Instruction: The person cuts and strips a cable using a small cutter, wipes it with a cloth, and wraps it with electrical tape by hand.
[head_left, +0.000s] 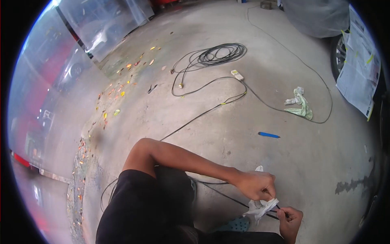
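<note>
Left hand [258,186]: fingers pinched on a crumpled white cloth [260,210], fingertips partly hidden. Right hand [290,223]: fingers closed on a black cable [272,216], just beside the cloth; exact grip hard to make out. Cable passes at the cloth; contact inside the folds concealed. Dotted shoe [236,224]: cut off by the lower edge. Wheel [338,57]: largely covered by a printed sheet [357,67], lettering too small to read. Blue pen-like item [269,135]: on the floor [203,138], no legible brand.
</note>
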`<state>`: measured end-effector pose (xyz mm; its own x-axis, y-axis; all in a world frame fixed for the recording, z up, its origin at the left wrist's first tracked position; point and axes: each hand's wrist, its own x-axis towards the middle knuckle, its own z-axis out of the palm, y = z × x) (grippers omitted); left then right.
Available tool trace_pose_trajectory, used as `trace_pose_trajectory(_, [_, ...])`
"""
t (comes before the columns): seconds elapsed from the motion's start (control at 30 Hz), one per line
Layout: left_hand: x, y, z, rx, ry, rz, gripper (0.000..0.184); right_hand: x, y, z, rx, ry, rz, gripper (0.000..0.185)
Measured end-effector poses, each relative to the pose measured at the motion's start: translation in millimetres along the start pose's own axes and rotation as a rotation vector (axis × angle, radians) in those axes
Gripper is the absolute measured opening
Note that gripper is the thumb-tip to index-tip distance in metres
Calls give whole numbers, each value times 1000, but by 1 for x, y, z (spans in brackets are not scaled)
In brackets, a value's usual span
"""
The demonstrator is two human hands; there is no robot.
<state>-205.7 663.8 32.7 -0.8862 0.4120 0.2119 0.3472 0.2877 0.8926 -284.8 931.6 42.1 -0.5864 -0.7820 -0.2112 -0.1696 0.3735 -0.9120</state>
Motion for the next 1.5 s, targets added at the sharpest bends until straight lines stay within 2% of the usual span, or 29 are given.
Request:
trace_pose_trajectory(0.03, [1, 4, 4, -16, 107, -6, 20, 1, -4, 3, -8, 32, -16, 15])
trace_pose_trajectory(0.13, [4, 11, -1, 77, 49, -43, 20, 6, -32, 3, -165, -73, -18, 16])
trace_pose_trajectory(0.23, [11, 10, 2, 158, 67, 47, 21, 15, -49, 0, -248, -126, -118, 19])
trace_pose_trajectory(0.33, [-5, 28, -5, 230, 169, 13, 22, 23, -46, 3, -141, -97, -118, 25])
trace_pose_trajectory(0.43, [-38, 33, 7, 282, 511, 179, 22, 32, -72, 14, -137, -163, -199, 27])
trace_pose_trajectory(0.53, [-68, 47, -8, 373, 469, 104, 23, 55, -94, -4, -303, -354, -127, 25])
trace_pose_trajectory(0.63, [-87, 55, -27, 364, 481, 74, 24, 80, -103, -4, -294, -356, -233, 25])
trace_pose_trajectory(0.73, [-91, 69, -37, 284, 571, -75, 22, 98, -99, 4, -153, -252, -214, 27])
trace_pose_trajectory(0.87, [-94, 80, -45, 304, 660, -91, 19, 103, -117, 38, -142, -363, -350, 27])
trace_pose_trajectory(0.93, [-94, 80, -48, 329, 678, -120, 18, 100, -117, 53, -188, -440, -378, 27])
trace_pose_trajectory(1.03, [-89, 75, -46, 344, 671, -70, 18, 88, -114, 49, -185, -334, -331, 30])
trace_pose_trajectory(1.17, [-83, 68, -46, 308, 477, 11, 17, 64, -108, 11, -236, -293, -216, 25])
trace_pose_trajectory(1.27, [-77, 67, -51, 182, 406, 7, 17, 48, -82, -3, -16, -69, -148, 30])
trace_pose_trajectory(1.3, [-71, 65, -51, 132, 402, 20, 17, 44, -85, -3, -31, -87, -152, 29])
trace_pose_trajectory(1.43, [-45, 67, -37, 34, 413, -35, 7, 49, -99, 20, -35, -86, -118, 27])
trace_pose_trajectory(1.5, [-37, 68, -38, -46, 434, -161, 9, 53, -96, 23, -16, -102, -106, 26])
